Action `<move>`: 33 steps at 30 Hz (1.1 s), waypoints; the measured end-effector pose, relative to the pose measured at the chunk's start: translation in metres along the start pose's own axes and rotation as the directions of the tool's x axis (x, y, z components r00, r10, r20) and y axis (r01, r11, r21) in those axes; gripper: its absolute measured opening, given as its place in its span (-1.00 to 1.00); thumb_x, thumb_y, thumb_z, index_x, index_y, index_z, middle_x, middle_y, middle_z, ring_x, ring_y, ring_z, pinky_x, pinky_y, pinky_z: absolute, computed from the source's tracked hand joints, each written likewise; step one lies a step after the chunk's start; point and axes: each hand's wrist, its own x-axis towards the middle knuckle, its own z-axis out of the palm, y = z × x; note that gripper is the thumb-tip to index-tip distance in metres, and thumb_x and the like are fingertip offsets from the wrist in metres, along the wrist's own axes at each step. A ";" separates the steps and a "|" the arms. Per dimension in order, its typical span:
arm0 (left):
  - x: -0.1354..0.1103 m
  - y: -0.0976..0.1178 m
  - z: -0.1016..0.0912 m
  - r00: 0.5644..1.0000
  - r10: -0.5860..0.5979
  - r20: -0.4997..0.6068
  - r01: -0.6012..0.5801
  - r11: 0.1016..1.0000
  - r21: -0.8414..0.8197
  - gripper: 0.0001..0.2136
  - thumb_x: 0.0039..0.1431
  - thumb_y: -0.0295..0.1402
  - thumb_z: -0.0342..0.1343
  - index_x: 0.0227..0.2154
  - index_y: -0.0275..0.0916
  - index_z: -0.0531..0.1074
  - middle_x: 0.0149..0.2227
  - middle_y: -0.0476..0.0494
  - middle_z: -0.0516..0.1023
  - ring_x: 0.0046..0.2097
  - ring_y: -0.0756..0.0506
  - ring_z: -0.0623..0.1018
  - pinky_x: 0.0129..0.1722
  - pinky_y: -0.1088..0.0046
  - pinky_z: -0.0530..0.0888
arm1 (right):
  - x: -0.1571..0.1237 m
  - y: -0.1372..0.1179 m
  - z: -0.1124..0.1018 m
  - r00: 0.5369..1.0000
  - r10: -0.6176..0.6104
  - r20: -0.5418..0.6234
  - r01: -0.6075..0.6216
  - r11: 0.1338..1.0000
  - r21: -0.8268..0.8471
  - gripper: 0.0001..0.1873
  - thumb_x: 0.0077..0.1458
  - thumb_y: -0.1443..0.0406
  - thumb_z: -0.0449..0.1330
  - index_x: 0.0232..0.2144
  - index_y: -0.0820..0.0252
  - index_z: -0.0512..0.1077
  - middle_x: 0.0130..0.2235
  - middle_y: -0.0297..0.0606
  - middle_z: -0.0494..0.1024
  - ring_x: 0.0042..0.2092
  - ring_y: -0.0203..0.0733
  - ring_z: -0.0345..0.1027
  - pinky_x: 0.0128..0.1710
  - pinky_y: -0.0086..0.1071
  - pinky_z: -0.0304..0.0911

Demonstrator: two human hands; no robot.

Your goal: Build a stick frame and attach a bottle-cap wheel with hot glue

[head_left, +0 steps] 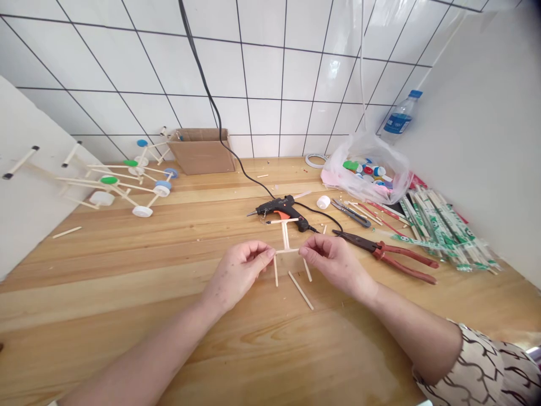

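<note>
Both hands pinch a small frame of wooden sticks (pixel 285 235) above the table. My left hand (pixel 245 270) is closed on the left joint, my right hand (pixel 333 262) on the right one. A crossbar runs between the fingertips, two sticks point down toward me, and a paired stem leads away to a dark-tipped bar. A loose wooden stick (pixel 301 291) lies on the table just below the frame. Behind it rests a black glue gun (pixel 279 207) with an orange trigger, its nozzle to the left.
Stick models with bottle-cap wheels (pixel 135 186) stand at left beside a cardboard box (pixel 203 152). To the right are red-handled pliers (pixel 389 255), a utility knife (pixel 351 213), wrapped chopsticks (pixel 443 225), a plastic bag of caps (pixel 367 169) and a water bottle (pixel 399 118).
</note>
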 end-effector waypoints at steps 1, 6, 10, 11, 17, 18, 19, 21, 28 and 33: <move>0.000 0.000 0.000 1.000 -0.001 -0.009 0.001 1.000 -0.002 -0.76 0.04 -0.17 0.06 -0.47 -0.27 0.42 -0.60 0.07 0.31 -0.56 0.06 0.24 -0.54 0.53 0.19 | 0.000 0.000 0.000 1.000 0.003 0.006 -0.003 1.000 0.009 -0.74 -0.02 0.15 0.09 -0.52 0.25 0.34 -0.54 -0.39 0.30 -0.50 -0.36 0.11 -0.51 -0.46 0.06; 0.000 0.001 0.001 1.000 -0.002 -0.026 0.001 0.999 -0.046 -0.77 0.02 -0.19 0.07 -0.52 -0.27 0.41 -0.63 0.08 0.29 -0.58 0.06 0.23 -0.56 0.54 0.17 | 0.000 0.000 0.000 0.999 0.019 0.046 -0.020 0.999 0.026 -0.71 0.00 0.12 0.08 -0.51 0.26 0.35 -0.55 -0.40 0.27 -0.51 -0.37 0.07 -0.54 -0.48 0.01; 0.000 0.000 0.001 1.000 0.008 -0.027 -0.009 0.999 -0.050 -0.76 0.01 -0.18 0.07 -0.51 -0.28 0.40 -0.63 0.07 0.29 -0.58 0.06 0.23 -0.57 0.54 0.17 | 0.001 0.002 -0.001 0.998 0.032 0.055 -0.032 0.999 -0.010 -0.72 -0.01 0.14 0.08 -0.51 0.27 0.35 -0.54 -0.39 0.29 -0.51 -0.37 0.08 -0.52 -0.47 0.02; 0.000 -0.001 0.001 1.000 0.010 -0.026 -0.011 0.999 -0.046 -0.76 0.02 -0.17 0.06 -0.51 -0.28 0.40 -0.62 0.07 0.30 -0.58 0.06 0.23 -0.57 0.54 0.17 | 0.001 0.002 -0.001 0.998 0.034 0.054 -0.034 0.999 -0.014 -0.72 -0.01 0.14 0.08 -0.51 0.26 0.35 -0.54 -0.39 0.29 -0.51 -0.36 0.08 -0.52 -0.47 0.03; -0.001 -0.002 0.002 1.000 0.003 -0.005 -0.003 0.997 -0.073 -0.81 0.01 -0.22 0.08 -0.51 -0.26 0.39 -0.62 0.10 0.28 -0.58 0.07 0.22 -0.56 0.55 0.15 | -0.001 0.000 0.000 0.998 0.033 0.052 -0.033 0.999 0.002 -0.74 -0.01 0.15 0.07 -0.53 0.25 0.32 -0.54 -0.39 0.28 -0.50 -0.35 0.09 -0.51 -0.45 0.05; -0.001 -0.001 0.002 1.000 0.002 -0.004 -0.003 0.997 -0.082 -0.81 0.01 -0.22 0.08 -0.51 -0.26 0.39 -0.62 0.10 0.28 -0.57 0.07 0.21 -0.56 0.55 0.15 | -0.001 0.000 0.001 0.998 0.034 0.052 -0.034 0.999 0.003 -0.74 -0.01 0.15 0.07 -0.53 0.25 0.31 -0.54 -0.39 0.28 -0.50 -0.35 0.09 -0.51 -0.45 0.05; -0.002 -0.001 0.003 1.000 0.001 -0.002 -0.001 0.996 -0.089 -0.81 0.02 -0.23 0.08 -0.50 -0.26 0.39 -0.62 0.10 0.28 -0.57 0.07 0.21 -0.56 0.56 0.15 | -0.001 0.000 0.001 0.998 0.036 0.051 -0.036 0.999 0.004 -0.74 -0.01 0.15 0.07 -0.52 0.25 0.31 -0.54 -0.39 0.27 -0.51 -0.35 0.09 -0.50 -0.45 0.05; -0.002 0.000 0.003 1.000 -0.002 -0.001 0.002 0.995 -0.098 -0.81 0.02 -0.23 0.08 -0.50 -0.26 0.39 -0.62 0.10 0.28 -0.57 0.07 0.21 -0.56 0.56 0.15 | -0.001 0.000 0.001 0.998 0.038 0.047 -0.038 0.999 0.007 -0.74 -0.01 0.15 0.06 -0.52 0.25 0.31 -0.54 -0.39 0.27 -0.51 -0.35 0.09 -0.50 -0.44 0.05; -0.003 0.003 0.004 1.000 0.000 -0.004 0.000 0.996 -0.090 -0.80 0.02 -0.22 0.07 -0.50 -0.27 0.38 -0.62 0.09 0.26 -0.57 0.06 0.21 -0.55 0.54 0.15 | -0.001 -0.001 0.001 0.999 0.020 0.037 -0.021 0.999 0.025 -0.75 -0.03 0.15 0.07 -0.54 0.23 0.30 -0.56 -0.41 0.27 -0.52 -0.36 0.09 -0.52 -0.46 0.05; -0.002 0.003 0.003 1.000 -0.001 -0.009 0.000 0.991 -0.131 -0.80 0.00 -0.22 0.09 -0.52 -0.27 0.38 -0.62 0.08 0.27 -0.56 0.06 0.23 -0.53 0.54 0.18 | -0.002 -0.002 0.000 0.999 0.017 0.036 -0.020 0.997 0.071 -0.74 -0.04 0.13 0.11 -0.54 0.24 0.33 -0.56 -0.42 0.28 -0.53 -0.37 0.10 -0.53 -0.47 0.05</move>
